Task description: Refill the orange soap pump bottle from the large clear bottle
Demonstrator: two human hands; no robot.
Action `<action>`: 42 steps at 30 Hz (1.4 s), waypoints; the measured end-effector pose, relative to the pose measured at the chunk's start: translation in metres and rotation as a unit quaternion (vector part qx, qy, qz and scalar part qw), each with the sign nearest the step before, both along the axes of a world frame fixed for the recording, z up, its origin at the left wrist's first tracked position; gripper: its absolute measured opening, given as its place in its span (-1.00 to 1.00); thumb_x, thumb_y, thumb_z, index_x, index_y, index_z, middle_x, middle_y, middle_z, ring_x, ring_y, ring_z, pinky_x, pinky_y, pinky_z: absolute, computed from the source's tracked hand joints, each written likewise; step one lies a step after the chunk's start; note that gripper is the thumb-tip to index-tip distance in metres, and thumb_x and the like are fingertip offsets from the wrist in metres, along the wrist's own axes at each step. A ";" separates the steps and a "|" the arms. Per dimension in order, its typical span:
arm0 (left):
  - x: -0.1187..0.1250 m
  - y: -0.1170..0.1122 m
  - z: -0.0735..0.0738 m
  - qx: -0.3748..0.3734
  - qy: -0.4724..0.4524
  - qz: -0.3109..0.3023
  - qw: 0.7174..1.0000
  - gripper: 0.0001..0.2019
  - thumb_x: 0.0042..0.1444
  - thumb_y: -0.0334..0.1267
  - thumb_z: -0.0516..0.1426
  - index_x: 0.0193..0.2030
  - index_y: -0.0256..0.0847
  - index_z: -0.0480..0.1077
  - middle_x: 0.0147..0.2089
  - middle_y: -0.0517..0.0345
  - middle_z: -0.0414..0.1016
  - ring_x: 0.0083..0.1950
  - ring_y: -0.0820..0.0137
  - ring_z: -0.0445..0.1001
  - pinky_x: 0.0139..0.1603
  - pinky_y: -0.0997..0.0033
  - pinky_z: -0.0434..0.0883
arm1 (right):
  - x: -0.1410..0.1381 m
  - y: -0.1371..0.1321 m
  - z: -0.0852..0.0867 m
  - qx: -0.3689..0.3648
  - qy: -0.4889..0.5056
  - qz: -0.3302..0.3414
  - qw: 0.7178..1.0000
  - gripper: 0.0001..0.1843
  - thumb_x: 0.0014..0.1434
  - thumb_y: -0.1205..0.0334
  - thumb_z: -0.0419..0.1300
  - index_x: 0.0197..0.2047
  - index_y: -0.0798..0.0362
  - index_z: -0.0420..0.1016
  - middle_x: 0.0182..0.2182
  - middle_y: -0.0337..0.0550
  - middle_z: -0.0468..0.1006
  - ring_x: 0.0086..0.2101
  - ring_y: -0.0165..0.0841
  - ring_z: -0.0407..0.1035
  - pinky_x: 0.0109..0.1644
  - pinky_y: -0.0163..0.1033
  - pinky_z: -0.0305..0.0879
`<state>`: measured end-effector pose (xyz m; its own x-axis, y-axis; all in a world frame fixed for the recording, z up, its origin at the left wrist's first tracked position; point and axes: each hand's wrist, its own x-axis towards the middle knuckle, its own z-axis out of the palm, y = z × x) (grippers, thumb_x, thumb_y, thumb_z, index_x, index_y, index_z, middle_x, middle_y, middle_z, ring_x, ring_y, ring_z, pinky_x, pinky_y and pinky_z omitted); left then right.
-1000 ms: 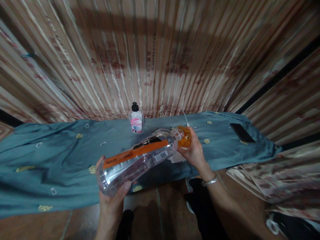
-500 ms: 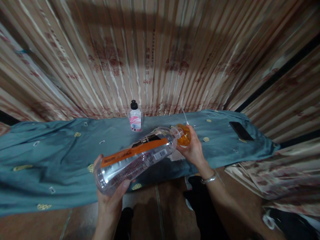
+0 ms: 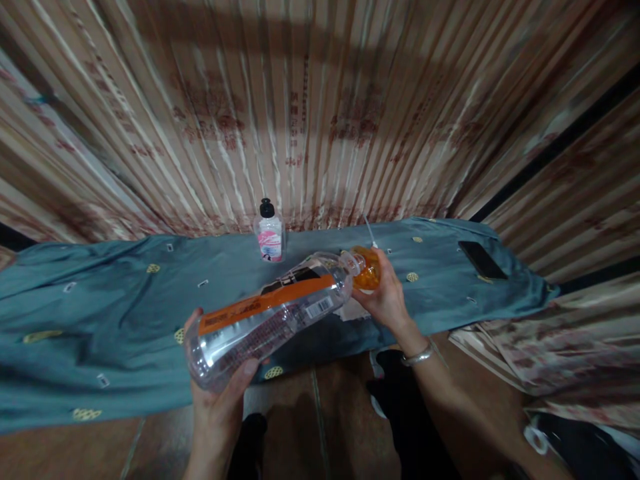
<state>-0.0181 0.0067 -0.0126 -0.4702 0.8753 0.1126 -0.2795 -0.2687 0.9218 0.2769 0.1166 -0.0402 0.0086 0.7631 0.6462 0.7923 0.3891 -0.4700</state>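
Observation:
My left hand (image 3: pixel 220 383) grips the base end of a large clear plastic bottle (image 3: pixel 270 320) with an orange and silver label. The bottle lies tilted in the air, its neck pointing right and slightly up. My right hand (image 3: pixel 385 290) is closed around a small bottle of amber liquid (image 3: pixel 366 268), held at the large bottle's mouth. The two openings meet or nearly meet; I cannot tell if they touch. Just behind my right hand a thin white tube (image 3: pixel 369 230) stands up. A pale paper piece (image 3: pixel 353 310) shows below the bottle's neck.
A clear bottle with a black cap and pink label (image 3: pixel 270 237) stands at the back of the teal cloth (image 3: pixel 125 300). A black phone (image 3: pixel 483 260) lies at the right end. Patterned curtains (image 3: pixel 300 120) hang behind. Tiled floor (image 3: pixel 295 413) shows in front.
Almost nothing differs. The large bottle's base end and my left hand have shifted very slightly left; my right hand keeps the amber bottle at the neck.

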 end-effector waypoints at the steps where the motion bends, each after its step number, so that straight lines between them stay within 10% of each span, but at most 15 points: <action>1: 0.000 0.000 0.000 0.000 -0.003 -0.002 1.000 0.05 -0.26 -0.23 0.55 0.42 0.08 0.27 0.07 0.04 0.56 -0.30 0.24 0.61 -0.41 0.21 0.66 | 0.000 0.000 0.000 0.002 0.000 0.001 1.000 0.02 0.10 0.03 0.47 0.49 0.01 0.08 0.33 0.18 0.46 0.33 0.05 0.38 0.40 0.27 0.37; 42: 0.015 -0.003 0.017 -0.011 -0.035 0.025 0.999 0.03 -0.27 -0.21 0.57 0.40 0.01 0.31 0.07 0.06 0.55 -0.28 0.29 0.62 -0.40 0.33 0.66 | 0.002 0.001 -0.002 0.021 -0.007 0.007 1.000 0.03 0.12 -0.01 0.48 0.49 0.04 0.09 0.31 0.22 0.48 0.32 0.06 0.39 0.39 0.27 0.39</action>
<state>-0.0036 0.0034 0.0041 -0.5197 0.8523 0.0595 -0.3295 -0.2642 0.9065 0.2784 0.1176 -0.0425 -0.0101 0.7355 0.6775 0.7932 0.4185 -0.4425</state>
